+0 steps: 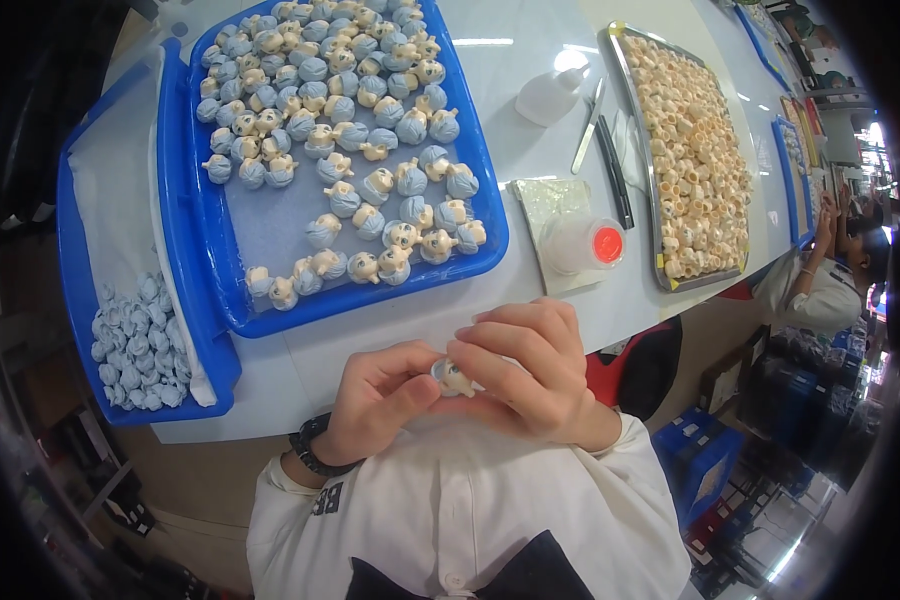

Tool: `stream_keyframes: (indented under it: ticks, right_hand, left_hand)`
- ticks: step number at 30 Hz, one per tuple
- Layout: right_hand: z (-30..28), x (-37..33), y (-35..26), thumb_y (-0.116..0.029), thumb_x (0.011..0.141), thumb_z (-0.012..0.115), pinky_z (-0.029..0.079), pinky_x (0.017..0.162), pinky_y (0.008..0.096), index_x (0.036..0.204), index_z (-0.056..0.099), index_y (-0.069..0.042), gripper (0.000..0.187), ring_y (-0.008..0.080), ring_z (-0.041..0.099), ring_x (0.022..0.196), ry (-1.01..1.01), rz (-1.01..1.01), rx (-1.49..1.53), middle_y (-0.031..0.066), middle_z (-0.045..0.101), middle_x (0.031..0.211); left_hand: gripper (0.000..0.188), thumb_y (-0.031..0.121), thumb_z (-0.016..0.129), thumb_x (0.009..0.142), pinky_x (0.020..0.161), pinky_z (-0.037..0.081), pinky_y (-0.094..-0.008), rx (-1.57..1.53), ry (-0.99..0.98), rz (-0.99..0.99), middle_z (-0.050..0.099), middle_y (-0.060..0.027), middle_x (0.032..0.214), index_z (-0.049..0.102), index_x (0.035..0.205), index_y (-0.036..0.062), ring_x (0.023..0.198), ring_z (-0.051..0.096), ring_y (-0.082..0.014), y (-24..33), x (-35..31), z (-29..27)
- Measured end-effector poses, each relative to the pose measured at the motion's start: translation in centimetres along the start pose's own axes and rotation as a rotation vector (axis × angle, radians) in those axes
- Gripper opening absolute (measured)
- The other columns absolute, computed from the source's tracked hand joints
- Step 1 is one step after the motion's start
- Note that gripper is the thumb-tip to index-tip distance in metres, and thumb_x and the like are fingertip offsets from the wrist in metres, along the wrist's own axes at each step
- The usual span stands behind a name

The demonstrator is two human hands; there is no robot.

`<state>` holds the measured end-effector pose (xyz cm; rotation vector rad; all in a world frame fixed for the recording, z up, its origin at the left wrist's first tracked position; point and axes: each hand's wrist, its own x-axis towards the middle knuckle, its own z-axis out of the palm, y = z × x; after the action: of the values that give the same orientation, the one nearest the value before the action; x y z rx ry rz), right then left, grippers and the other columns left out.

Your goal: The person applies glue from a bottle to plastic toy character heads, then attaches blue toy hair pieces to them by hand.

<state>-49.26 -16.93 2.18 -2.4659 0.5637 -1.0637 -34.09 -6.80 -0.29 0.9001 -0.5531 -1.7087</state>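
Close to my chest, at the table's near edge, both hands meet around one small doll head (454, 379) with a painted eye and a bit of pale blue hair showing. My left hand (390, 388) pinches it from the left with thumb and fingers. Curled over its top and right side is my right hand (530, 372), which hides much of it. Beyond my hands, a blue tray (487, 200) carries many doll heads (368, 222) with light blue hair. Loose blue-grey hair pieces (142, 345) lie heaped in a blue bin (215, 365) at the left.
A jar with a red cap (607, 245) stands on a greenish pad (550, 195). Farther back are a squeeze bottle (552, 97), tweezers (588, 125) and a black pen-like tool (615, 170). A metal tray (658, 240) holds beige hollow pieces (695, 150). Another person (820, 280) sits at far right.
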Motion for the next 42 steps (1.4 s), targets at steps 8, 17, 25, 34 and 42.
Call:
stream_keyframes:
  ticks: [8,17,25,34,42]
  right_hand:
    - [-0.4,1.2,0.8,-0.031,0.060,0.073,0.035,0.066,0.0329,0.087,0.063,-0.006,0.038,0.0193,0.055,0.070,-0.111,0.031,-0.042,0.0024,0.060,0.080]
    - [2.4,3.2,1.9,-0.024,0.066,0.072,0.030,0.079,0.0360,0.096,0.063,-0.014,0.033,0.0205,0.049,0.089,-0.216,0.161,-0.341,0.0003,0.055,0.093]
    - [0.9,1.2,0.8,-0.030,0.064,0.074,0.023,0.099,0.0516,0.129,0.044,-0.010,0.074,0.0336,0.031,0.127,-0.382,0.230,-0.373,0.0158,0.032,0.140]
    - [0.0,-0.5,1.2,-0.017,0.068,0.072,0.032,0.095,0.0500,0.120,0.054,-0.007,0.056,0.0361,0.037,0.122,-0.225,0.257,-0.151,0.0181,0.040,0.132]
    - [0.0,-0.7,0.4,-0.012,0.063,0.073,0.040,0.087,0.0446,0.103,0.059,-0.004,0.043,0.0321,0.048,0.111,-0.146,0.104,0.177,0.0144,0.051,0.120]
  left_hand:
    - [0.039,0.028,0.055,0.091,0.074,0.041,-0.0230,0.372,0.090,0.157,0.057,-0.0088,0.099,0.055,0.111,-0.0050,0.085,0.051,-0.0110,2.4,-1.9,-0.1]
    - [0.040,0.023,0.056,0.086,0.086,0.039,-0.0308,1.617,0.866,0.426,0.056,-0.0140,0.109,0.054,0.118,-0.0008,0.099,0.052,-0.0251,16.7,-8.9,-10.8]
    - [0.034,0.015,0.047,0.087,0.093,0.034,-0.0343,1.679,0.433,0.008,0.043,-0.0170,0.112,0.045,0.116,-0.0042,0.105,0.045,-0.0288,15.8,-4.2,-14.9]
    - [0.029,0.009,0.044,0.086,0.091,0.035,-0.0304,1.499,0.366,0.055,0.046,-0.0163,0.105,0.045,0.111,-0.0058,0.101,0.047,-0.0280,15.3,-2.4,-14.9]
    - [0.038,0.009,0.045,0.084,0.094,0.033,-0.0278,1.404,0.486,-0.038,0.048,-0.0130,0.111,0.041,0.120,-0.0038,0.104,0.046,-0.0204,14.8,-4.3,-17.4]
